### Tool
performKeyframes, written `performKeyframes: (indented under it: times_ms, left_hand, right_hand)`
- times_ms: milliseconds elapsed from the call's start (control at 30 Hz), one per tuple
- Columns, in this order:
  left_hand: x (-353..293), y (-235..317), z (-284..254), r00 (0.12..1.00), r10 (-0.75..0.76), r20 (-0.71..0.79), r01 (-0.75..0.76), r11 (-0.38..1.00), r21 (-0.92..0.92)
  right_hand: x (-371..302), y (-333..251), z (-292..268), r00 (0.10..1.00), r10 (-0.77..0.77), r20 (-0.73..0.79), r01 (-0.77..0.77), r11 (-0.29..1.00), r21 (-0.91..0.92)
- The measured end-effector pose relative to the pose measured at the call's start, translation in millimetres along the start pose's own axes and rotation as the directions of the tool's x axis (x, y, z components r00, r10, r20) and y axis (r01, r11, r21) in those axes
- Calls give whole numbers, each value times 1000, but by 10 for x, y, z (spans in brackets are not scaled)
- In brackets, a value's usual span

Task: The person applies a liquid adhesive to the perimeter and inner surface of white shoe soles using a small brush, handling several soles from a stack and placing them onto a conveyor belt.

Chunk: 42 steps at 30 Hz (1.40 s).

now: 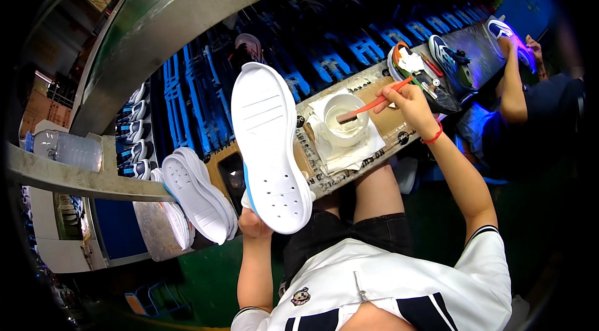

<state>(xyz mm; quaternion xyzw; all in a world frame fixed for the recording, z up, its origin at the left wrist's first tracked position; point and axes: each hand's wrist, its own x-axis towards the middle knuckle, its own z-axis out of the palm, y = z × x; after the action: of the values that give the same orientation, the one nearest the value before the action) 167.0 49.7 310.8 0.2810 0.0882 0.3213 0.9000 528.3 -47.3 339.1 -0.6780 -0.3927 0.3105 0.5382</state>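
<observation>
My left hand (254, 225) grips a white shoe sole (267, 137) near its lower end, and the sole stands up over the bench edge with its grooved, holed inner face toward me. Much of that hand is hidden behind it. In my right hand (409, 104) is a brush with a red handle (382, 99). Its dark bristles are over a white bowl (346, 137) holding clear liquid; whether they touch the liquid I cannot tell. Under the bowl lie white cloths or paper sheets (345, 159) on the taped bench top.
Stacked white soles (198, 194) lie on the left. Beyond the bench edge runs a conveyor with blue racks (193, 106). A tray with tools and white tissue (421, 75) and a dark shoe (450, 59) stand right. A co-worker's arm (513, 81) holds another shoe at far right.
</observation>
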Motion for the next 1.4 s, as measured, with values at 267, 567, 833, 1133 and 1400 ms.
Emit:
performKeyframes:
  times_ms: [267, 567, 833, 1133, 1400]
  left_hand:
    - [123, -264, -145, 990, -137, -35, 129, 977, -168]
    - [-117, -109, -43, 896, -438, 74, 441, 855, -273]
    - [16, -109, 181, 839, -536, 92, 514, 728, -453]
    - [5, -175, 330, 902, -419, 98, 423, 822, -381]
    - [1, -232, -29, 969, -176, -174, 181, 983, 15]
  right_hand:
    - [96, 16, -190, 972, 215, 92, -234, 887, 397]
    - [54, -777, 324, 903, -362, 231, 343, 932, 122]
    - [47, -1084, 748, 456, -587, 669, 736, 672, 88]
    - [172, -815, -38, 784, -562, 264, 619, 742, -259]
    - [-453, -613, 428, 858, -502, 103, 513, 835, -201]
